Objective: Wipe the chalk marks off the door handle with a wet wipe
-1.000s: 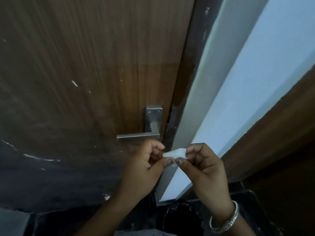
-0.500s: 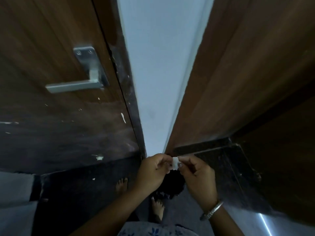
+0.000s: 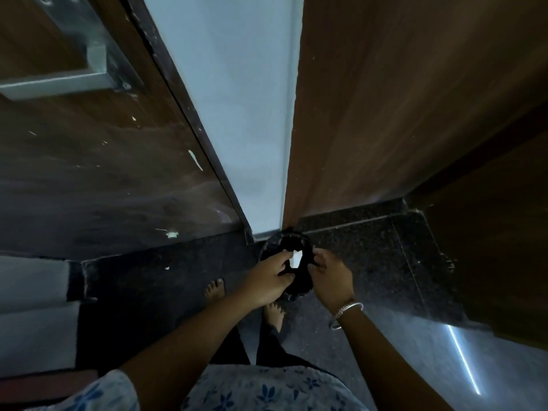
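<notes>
White wet wipe [image 3: 297, 258] | between left hand [image 3: 268, 277], right hand [image 3: 330, 280] | over bin [image 3: 301, 281]

The door handle [image 3: 59, 80] is cut off at the left edge.

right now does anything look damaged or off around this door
The door is scuffed: white flecks dot its lower face, with a long white streak near the latch side and a chip close to the bottom. Its dark edge looks worn and flaky. The door handle sits straight, though it is partly cut off.
</notes>
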{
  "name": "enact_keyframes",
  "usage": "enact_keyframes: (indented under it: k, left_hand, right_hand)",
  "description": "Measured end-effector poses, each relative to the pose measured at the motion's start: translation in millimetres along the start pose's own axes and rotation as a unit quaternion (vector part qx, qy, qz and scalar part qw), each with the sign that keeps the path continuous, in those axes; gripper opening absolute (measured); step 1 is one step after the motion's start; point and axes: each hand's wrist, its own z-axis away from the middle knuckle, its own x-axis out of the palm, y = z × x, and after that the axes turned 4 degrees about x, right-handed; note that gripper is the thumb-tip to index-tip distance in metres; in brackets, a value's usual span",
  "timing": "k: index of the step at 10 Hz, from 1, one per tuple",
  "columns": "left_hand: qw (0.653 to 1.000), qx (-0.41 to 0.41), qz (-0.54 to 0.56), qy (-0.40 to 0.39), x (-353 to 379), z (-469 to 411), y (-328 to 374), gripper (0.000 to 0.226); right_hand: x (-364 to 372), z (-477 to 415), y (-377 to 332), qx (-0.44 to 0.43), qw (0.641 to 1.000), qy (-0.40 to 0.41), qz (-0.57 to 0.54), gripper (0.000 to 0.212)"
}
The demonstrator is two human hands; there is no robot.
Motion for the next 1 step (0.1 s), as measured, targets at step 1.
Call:
enact_keyframes:
  k: [1]
  left_hand:
    - [0.998, 0.001, -0.057, 0.027, -4.1, 4.3, -2.7, 0.058]
  right_hand:
    - [2.6, 0.6, -0.5, -0.026, 0.999, -0.03, 0.002, 0.033]
